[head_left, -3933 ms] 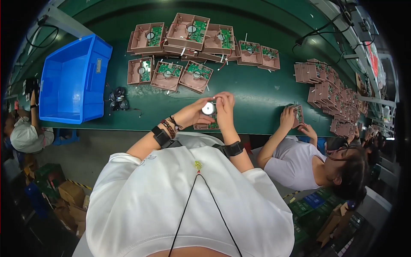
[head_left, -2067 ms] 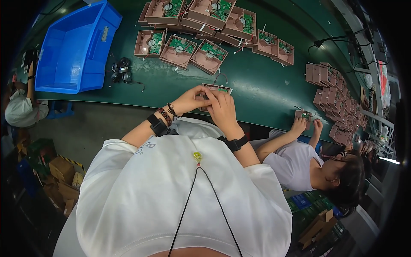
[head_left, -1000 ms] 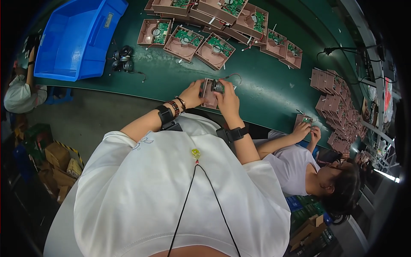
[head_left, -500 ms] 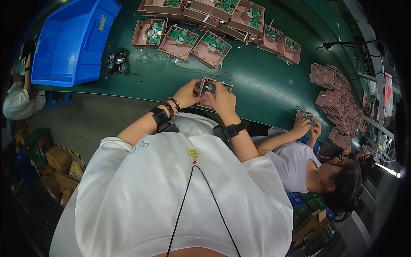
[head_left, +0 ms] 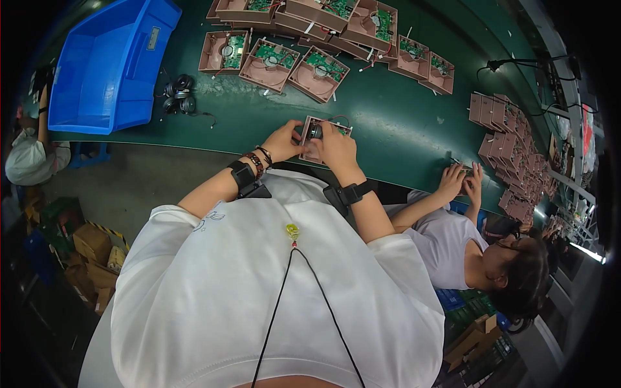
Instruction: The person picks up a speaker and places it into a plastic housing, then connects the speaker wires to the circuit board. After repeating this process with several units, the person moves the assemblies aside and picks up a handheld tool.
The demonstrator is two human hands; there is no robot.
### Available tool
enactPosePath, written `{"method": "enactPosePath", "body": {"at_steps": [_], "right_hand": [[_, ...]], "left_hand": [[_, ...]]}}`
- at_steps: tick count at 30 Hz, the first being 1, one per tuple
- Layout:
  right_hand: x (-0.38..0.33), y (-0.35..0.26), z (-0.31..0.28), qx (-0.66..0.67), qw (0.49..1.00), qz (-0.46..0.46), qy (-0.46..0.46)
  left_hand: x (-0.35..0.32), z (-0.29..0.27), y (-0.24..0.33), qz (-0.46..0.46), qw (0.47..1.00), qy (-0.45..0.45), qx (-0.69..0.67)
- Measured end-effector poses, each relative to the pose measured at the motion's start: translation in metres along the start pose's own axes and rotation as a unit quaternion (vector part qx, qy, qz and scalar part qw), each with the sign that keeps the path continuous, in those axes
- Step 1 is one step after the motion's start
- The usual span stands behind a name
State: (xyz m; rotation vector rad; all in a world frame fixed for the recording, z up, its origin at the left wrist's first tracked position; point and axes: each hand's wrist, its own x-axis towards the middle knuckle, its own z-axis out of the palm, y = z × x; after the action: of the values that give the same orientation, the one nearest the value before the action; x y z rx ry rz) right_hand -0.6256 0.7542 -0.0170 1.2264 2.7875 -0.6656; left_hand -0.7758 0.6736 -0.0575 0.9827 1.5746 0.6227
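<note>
Close in front of me at the table's near edge is a pinkish-brown open box (head_left: 310, 155) with a green circuit board inside. My left hand (head_left: 283, 141) holds the box by its left side, fingers curled at the wall. A round dark speaker (head_left: 315, 132) sits inside the box. My right hand (head_left: 339, 149) reaches in from the right with its fingers closed on the speaker; the palm side is hidden. A thin wire loops out behind the box. Several loose speakers (head_left: 178, 94) with wires lie to the left on the green table (head_left: 252, 107).
A large blue bin (head_left: 97, 123) stands on the left. Several similar boxes with boards (head_left: 270, 68) line the far side, and more are stacked (head_left: 508, 145) on the right. A co-worker (head_left: 446, 249) handles a box at right. Cartons (head_left: 94, 242) stand on the floor at left.
My hands stay at the same box with only slight finger movement at the speaker. The co-worker's hands have shifted and their box has tilted.
</note>
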Motion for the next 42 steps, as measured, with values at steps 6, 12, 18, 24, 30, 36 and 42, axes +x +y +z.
{"method": "enactPosePath", "body": {"at_steps": [6, 12, 18, 24, 30, 36, 42], "right_hand": [[0.002, -0.006, -0.009, -0.015, 0.999, -0.001, -0.035], [0.001, -0.004, -0.002, -0.023, 1.0, 0.015, -0.015], [0.002, -0.004, -0.001, 0.006, 1.0, 0.011, 0.012], [-0.005, -0.007, 0.007, -0.002, 0.999, 0.05, 0.005], [-0.004, -0.001, 0.009, 0.017, 0.998, 0.041, 0.041], [0.005, -0.018, -0.004, 0.008, 0.998, 0.066, 0.007], [-0.008, -0.004, -0.002, 0.035, 0.997, 0.063, 0.003]], "left_hand": [[-0.003, -0.001, 0.001, -0.018, 1.0, -0.01, -0.007], [0.007, 0.006, -0.003, 0.02, 0.999, 0.019, -0.024], [0.032, 0.006, -0.004, 0.06, 0.994, 0.087, 0.007], [0.026, -0.001, 0.018, 0.028, 0.992, 0.078, 0.098], [0.032, -0.007, 0.029, 0.003, 0.991, 0.059, 0.119], [0.03, -0.011, 0.037, -0.029, 0.986, 0.041, 0.159], [0.033, -0.003, 0.04, 0.017, 0.984, 0.011, 0.179]]}}
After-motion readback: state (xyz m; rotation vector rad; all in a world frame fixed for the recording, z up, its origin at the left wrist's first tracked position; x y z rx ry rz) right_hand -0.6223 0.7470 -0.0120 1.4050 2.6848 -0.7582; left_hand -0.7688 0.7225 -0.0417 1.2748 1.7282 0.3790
